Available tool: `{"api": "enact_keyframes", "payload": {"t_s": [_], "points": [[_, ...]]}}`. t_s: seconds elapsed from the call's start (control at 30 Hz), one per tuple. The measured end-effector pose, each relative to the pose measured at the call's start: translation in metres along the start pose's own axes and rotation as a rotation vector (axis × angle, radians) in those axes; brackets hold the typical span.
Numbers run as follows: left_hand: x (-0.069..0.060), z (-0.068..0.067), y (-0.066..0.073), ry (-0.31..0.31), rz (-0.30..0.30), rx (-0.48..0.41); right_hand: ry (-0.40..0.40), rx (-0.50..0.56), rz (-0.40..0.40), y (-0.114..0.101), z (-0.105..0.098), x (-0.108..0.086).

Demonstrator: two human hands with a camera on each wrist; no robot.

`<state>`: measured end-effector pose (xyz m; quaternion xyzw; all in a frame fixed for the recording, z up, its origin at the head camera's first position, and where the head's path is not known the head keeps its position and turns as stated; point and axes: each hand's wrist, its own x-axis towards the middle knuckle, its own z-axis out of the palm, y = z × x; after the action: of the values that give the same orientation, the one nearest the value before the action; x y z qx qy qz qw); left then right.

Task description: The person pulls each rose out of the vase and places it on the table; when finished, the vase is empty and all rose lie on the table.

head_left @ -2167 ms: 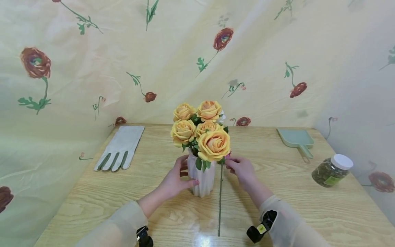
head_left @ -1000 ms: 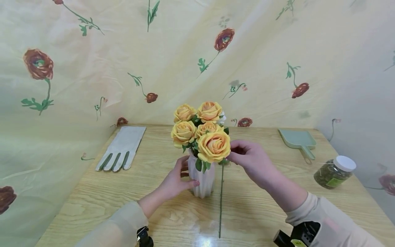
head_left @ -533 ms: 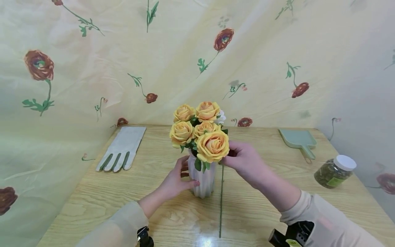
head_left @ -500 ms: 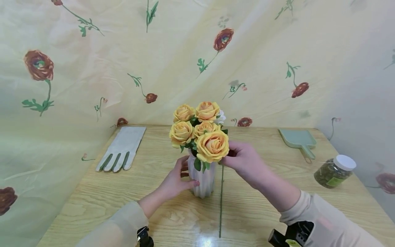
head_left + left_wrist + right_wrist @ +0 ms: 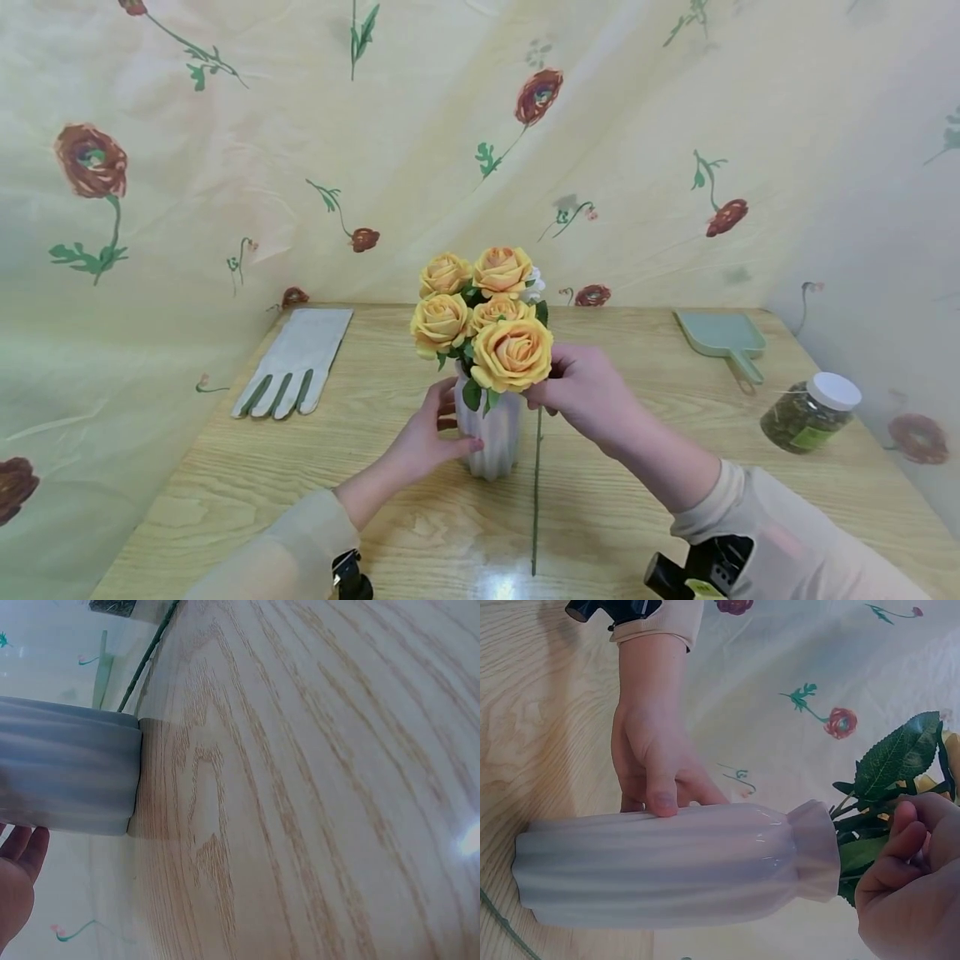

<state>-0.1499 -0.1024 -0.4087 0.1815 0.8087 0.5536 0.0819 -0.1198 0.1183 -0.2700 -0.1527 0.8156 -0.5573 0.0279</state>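
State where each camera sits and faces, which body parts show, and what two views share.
Head: on the head, facing forward and down at roses and vase; left hand, right hand, sleeves show.
Left wrist: on that wrist, facing the vase and tabletop; part of the left hand shows.
Right wrist: on that wrist, facing the vase; both hands show.
Head and right wrist both show the left hand gripping the vase.

Two hands (image 5: 588, 392), one vase (image 5: 491, 437), five yellow roses (image 5: 512, 354) — perhaps one white bloom (image 5: 535, 286) behind; around them, one glove (image 5: 303, 354) at ten o'clock, one dustpan (image 5: 722, 335) at two, one jar (image 5: 806, 417) at three, one stem (image 5: 536, 492) at five.
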Motion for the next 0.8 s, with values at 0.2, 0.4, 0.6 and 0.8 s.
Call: {"api": "enact_keyframes", "payload": {"t_s": [0.2, 0.4, 0.6, 0.8], "points": [[0.0001, -0.0001, -0.0009, -0.005, -0.001, -0.015, 0.019, -0.002, 0.003, -0.0014, 0.0053, 0.0036], [0.0001, 0.0, 0.0001, -0.002, -0.002, -0.011, 0.027, -0.047, -0.031, -0.0024, 0.0083, 0.0058], [0.0004, -0.0002, 0.0001, -0.001, 0.019, 0.001, 0.02, -0.05, -0.03, -0.0031, 0.0085, 0.0063], [0.0006, -0.0005, -0.0023, -0.005, 0.016, 0.006, 0.035, 0.004, -0.046, -0.0043, 0.0054, 0.0066]]}}
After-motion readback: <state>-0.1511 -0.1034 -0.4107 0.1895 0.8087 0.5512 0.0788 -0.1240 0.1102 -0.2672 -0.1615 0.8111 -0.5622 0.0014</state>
